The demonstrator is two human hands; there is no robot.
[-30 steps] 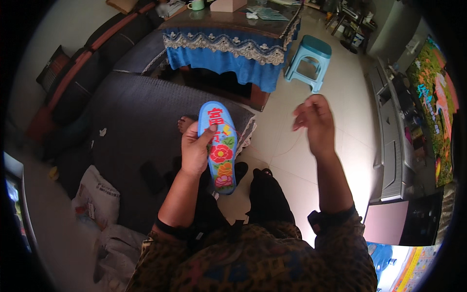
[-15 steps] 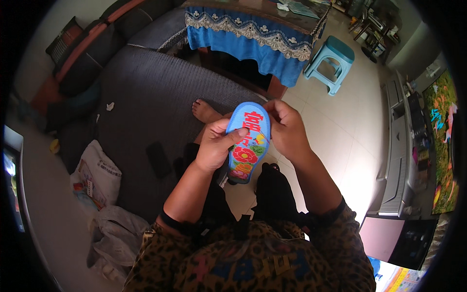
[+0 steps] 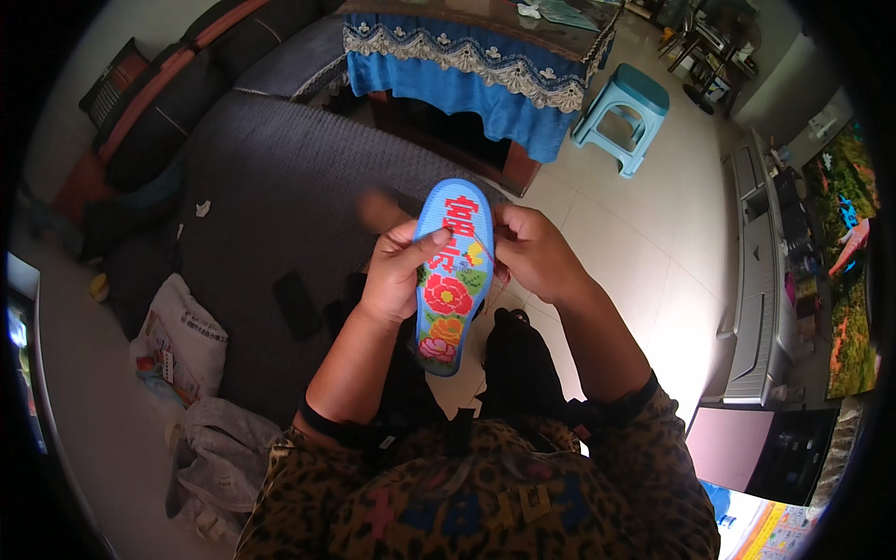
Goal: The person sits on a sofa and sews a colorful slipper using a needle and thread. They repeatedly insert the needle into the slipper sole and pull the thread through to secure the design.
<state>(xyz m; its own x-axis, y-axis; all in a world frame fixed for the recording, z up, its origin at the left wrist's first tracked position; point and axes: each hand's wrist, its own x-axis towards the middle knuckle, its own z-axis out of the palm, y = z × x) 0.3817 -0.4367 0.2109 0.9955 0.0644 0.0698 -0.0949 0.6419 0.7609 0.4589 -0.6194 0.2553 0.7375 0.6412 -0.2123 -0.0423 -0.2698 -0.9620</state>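
Note:
A blue embroidered shoe insole [image 3: 450,297], with red stitched characters near its toe end and bright flowers below, is held upright in front of me. My left hand [image 3: 397,271] grips its left edge, thumb laid across the face and fingers behind. At the right edge, my right hand [image 3: 537,250] has its fingers bent and pinched together close to the insole. A thin red thread [image 3: 483,248] runs from the stitched face to those fingers. Whether a needle is also there I cannot make out.
A dark quilted sofa [image 3: 271,177] spreads to my left, with a dark phone-like object [image 3: 296,306], a white bag [image 3: 182,336] and a grey cloth [image 3: 222,457] nearby. Ahead stand a table with a blue lace-trimmed cloth [image 3: 448,79] and a teal stool [image 3: 623,119]. Grey cabinets [image 3: 754,280] line the right.
The insole and both hands have shifted slightly left, and the insole now stands straighter, its lower flowers more visible. My right fingers have moved lower along its edge. The bare foot is now blurred.

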